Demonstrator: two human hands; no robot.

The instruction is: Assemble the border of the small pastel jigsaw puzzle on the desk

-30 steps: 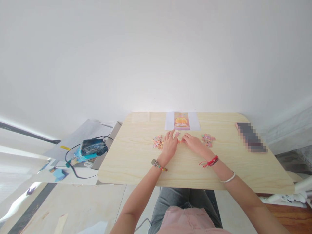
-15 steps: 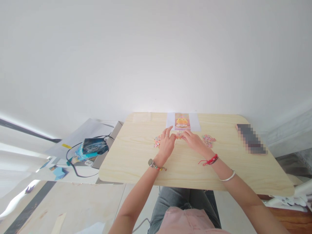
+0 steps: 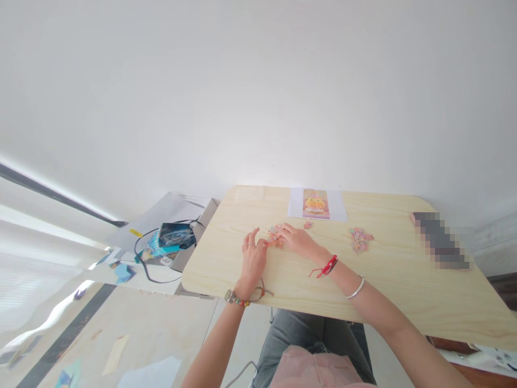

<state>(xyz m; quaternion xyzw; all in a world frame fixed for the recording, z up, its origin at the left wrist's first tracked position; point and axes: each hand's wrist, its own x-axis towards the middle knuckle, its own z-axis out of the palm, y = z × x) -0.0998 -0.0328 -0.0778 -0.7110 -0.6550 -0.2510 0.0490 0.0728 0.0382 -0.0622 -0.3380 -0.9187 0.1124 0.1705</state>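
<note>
Head view shows the left hand (image 3: 253, 258) and right hand (image 3: 297, 241) meeting on the wooden table (image 3: 388, 280), fingertips of both pinched on small puzzle pieces (image 3: 274, 236) lying between them. Just beyond the right fingertips lies a lone piece (image 3: 308, 224), with the reference picture (image 3: 315, 204) farther back. Well to the right of the fingers sits another pile of pieces (image 3: 360, 238).
</note>
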